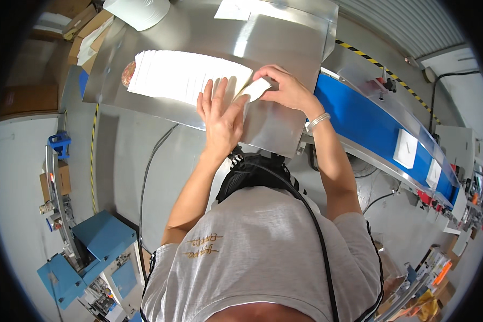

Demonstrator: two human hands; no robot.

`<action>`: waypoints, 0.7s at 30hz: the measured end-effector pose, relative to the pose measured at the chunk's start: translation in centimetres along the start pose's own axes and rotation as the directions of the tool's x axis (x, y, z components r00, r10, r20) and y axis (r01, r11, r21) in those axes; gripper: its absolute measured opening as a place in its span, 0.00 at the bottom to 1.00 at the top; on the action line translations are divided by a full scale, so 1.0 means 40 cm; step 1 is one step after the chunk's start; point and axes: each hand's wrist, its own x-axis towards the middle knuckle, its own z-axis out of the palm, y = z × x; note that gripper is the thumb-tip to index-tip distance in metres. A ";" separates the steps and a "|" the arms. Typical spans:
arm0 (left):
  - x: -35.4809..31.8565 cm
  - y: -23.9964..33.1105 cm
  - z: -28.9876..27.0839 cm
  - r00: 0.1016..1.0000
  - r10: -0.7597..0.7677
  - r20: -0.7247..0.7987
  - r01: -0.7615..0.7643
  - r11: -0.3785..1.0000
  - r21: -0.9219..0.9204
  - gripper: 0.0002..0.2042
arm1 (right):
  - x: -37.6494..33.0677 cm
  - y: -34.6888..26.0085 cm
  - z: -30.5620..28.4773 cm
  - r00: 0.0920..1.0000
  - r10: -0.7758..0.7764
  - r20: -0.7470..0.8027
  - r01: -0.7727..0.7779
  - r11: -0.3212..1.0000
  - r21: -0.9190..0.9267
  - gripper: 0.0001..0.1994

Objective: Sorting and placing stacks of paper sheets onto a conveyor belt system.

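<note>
two bare hands at the right end of a row of white papers [166, 76], which lies on a metal table [290, 43] in front of the person. row's long axis runs left to right across the table, bowed a little, right end dipping toward the person. sheets overlap closely along that axis; their serrated-looking far edge faces away from the body.

left hand [223, 121]: fingers spread, laid on the right part of the row, pointing away from the person. thumb reaches out to the right, at the lower end of a white slip [256, 89]. can't tell if the thumb presses on it or just touches.

right hand [292, 92]: comes in from the right, pinching that slip between thumb and fingers. slip sits just past the right end of the row; its long axis is slanted, lower left to upper right, so off the row's line. can't tell from this angle if it's folded.

round reddish thing [127, 73] shows at the row's left end, partly covered. white rounded thing [138, 12] at the table's far left, loose white paper [232, 9] on the far edge.

right of the table: blue belt [359, 115] running away at a slant, two flat white pieces [405, 148] on its near part. silvery bracelet [317, 121] on the right wrist.
</note>
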 end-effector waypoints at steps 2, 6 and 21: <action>0.010 0.003 -0.014 0.999 -0.043 0.003 0.043 0.998 -0.040 0.15 | -0.016 0.026 0.007 1.000 -0.012 -0.011 0.012 1.000 0.015 0.24; 0.029 -0.010 -0.014 0.995 -0.102 -0.016 0.101 0.994 -0.040 0.16 | -0.110 0.052 -0.014 0.937 0.338 -0.085 -0.249 0.819 0.517 0.17; 0.019 -0.032 -0.007 0.996 -0.087 -0.030 0.087 0.996 -0.026 0.15 | -0.280 0.122 -0.142 0.772 0.055 -0.633 -0.443 0.760 -0.475 0.30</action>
